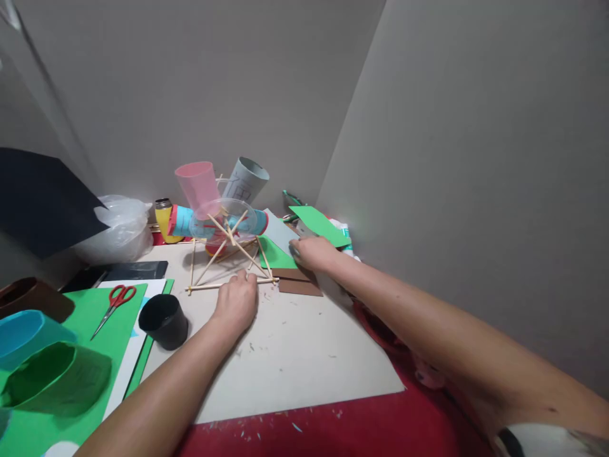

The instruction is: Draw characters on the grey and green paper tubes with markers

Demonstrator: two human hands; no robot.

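Note:
My left hand (238,299) rests at the front bar of a wooden stick frame (204,287), its fingers bent over the stick. On the frame, a clear disc (223,219) carries a pink cup (197,184), a grey cup (245,181) and blue-and-red rolls (185,222). To the right, my right hand (314,252) is on the sheets, fingers at the edge of a grey sheet (280,233). Green sheets (323,225) and brown card (299,285) lie around it. What its fingertips hold is hard to make out.
A black cup (164,322) stands left of my left forearm. Red scissors (114,304) lie on green paper (124,324), near blue (31,333) and green (61,377) paper cups. Behind are a plastic bag (121,222) and a yellow bottle (164,222). Walls stand behind and right.

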